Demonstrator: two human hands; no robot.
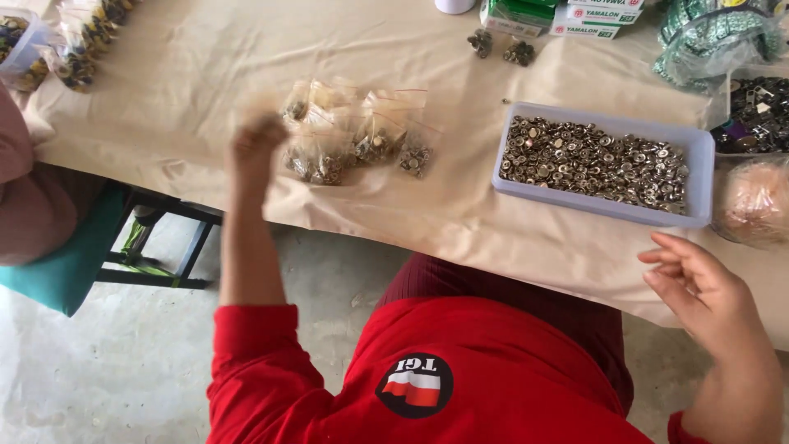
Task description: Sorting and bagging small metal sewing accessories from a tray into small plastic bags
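My left hand (256, 144) is blurred by motion, its fingers curled, with nothing visible in it. It hovers at the left edge of a pile of small clear bags (362, 136) filled with metal snap pieces, on a beige table cover (189, 99). My right hand (699, 296) is off the table's near edge, palm turned in and fingers apart, holding nothing. It is nearest a pale blue tray (700, 164) full of loose silver snap buttons (592, 160).
A person's pink sleeve (16, 164) and a teal seat (74, 263) are at the left. More filled bags (78, 49) lie at the top left. Green-and-white boxes (559, 16), a bag of green items (707, 37), dark metal parts (756, 115) and a pinkish bag (752, 201) crowd the right.
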